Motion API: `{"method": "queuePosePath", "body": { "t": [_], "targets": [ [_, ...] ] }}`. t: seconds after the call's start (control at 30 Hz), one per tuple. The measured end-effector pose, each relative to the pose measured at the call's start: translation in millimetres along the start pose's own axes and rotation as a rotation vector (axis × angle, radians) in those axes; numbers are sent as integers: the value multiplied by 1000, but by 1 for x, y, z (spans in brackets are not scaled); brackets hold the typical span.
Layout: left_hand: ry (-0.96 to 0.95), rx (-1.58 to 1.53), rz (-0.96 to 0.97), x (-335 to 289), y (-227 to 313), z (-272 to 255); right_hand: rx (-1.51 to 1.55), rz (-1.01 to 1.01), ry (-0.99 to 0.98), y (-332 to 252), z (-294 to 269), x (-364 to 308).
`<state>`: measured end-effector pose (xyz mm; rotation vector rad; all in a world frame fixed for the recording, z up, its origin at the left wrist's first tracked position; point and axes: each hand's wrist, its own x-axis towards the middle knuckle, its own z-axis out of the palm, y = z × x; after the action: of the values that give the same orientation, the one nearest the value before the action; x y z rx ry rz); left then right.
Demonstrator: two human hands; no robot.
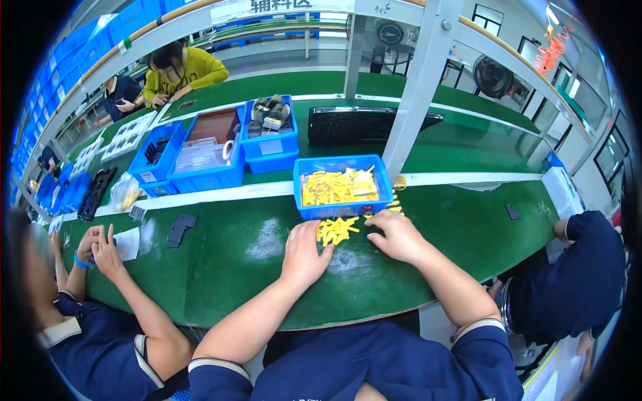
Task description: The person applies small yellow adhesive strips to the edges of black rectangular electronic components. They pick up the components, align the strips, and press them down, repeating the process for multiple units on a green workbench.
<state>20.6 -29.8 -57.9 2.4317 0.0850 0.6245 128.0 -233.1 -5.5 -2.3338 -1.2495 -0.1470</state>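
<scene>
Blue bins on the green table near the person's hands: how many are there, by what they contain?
Blue bin with yellow parts, in front of the left hand and right hand: 1
Blue bin with clear bags: 1
Blue bin with grey parts: 1
Blue bin with dark parts: 1
Total: 4

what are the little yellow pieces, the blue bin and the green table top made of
Yellow pieces: likely moulded plastic, uniform bright colour, thin strip shapes.
Blue bin: rigid plastic, smooth walls with a slight sheen.
Table top: seems a matte rubbery or vinyl mat, scuffed whitish in patches.
</scene>
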Motion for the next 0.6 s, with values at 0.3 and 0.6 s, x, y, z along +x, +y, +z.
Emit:
{"method": "queuePosePath", "body": {
  "t": [0.3, 0.6],
  "targets": [
    [-99, -14, 97, 1, 13, 14, -241, -48, 5, -13, 42, 6],
    [-57, 120, 106, 11, 2, -26, -238, 42, 57, 1, 15, 11]
  ]
}}
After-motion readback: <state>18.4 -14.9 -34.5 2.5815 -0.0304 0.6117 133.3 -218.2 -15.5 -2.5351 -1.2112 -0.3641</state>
